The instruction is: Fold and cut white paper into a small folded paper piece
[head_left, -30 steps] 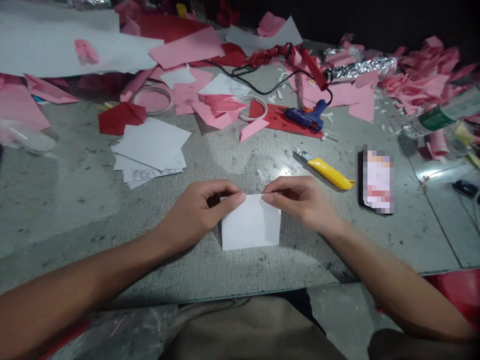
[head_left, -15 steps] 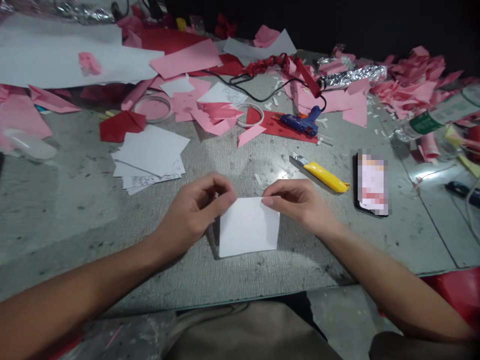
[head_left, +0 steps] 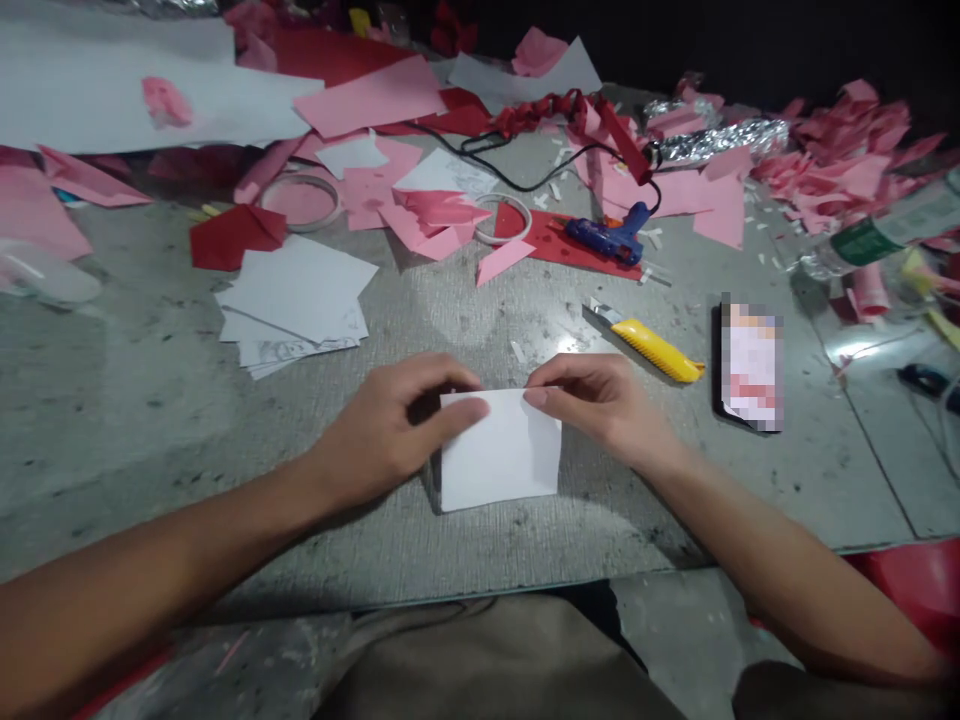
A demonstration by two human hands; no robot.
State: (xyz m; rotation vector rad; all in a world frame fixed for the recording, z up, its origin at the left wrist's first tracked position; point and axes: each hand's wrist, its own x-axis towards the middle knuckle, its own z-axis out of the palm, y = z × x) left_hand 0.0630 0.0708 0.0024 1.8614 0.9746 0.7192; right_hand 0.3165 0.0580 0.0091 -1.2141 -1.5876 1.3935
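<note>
A small white sheet of paper (head_left: 501, 455) is held near the table's front edge, its far edge pinched from both sides. My left hand (head_left: 409, 415) is closed on the upper left part, thumb on the near face and fingers behind. My right hand (head_left: 592, 405) pinches the upper right part the same way. Beyond my left hand lies a loose stack of white paper pieces (head_left: 300, 290), some with grey drawings. A yellow utility knife (head_left: 656, 350) with its blade out rests beyond my right hand.
A phone (head_left: 750, 365) lies right of the knife. Farther back are a blue glue gun (head_left: 611, 238) on red paper, a tape roll (head_left: 502, 222), pink paper scraps (head_left: 431, 225) and a black cord (head_left: 517, 185). A plastic bottle (head_left: 885, 230) lies at the right.
My left thumb and fingers have shifted right along the paper's top edge and now overlap more of it. My right hand keeps its pinch. The view has shifted slightly.
</note>
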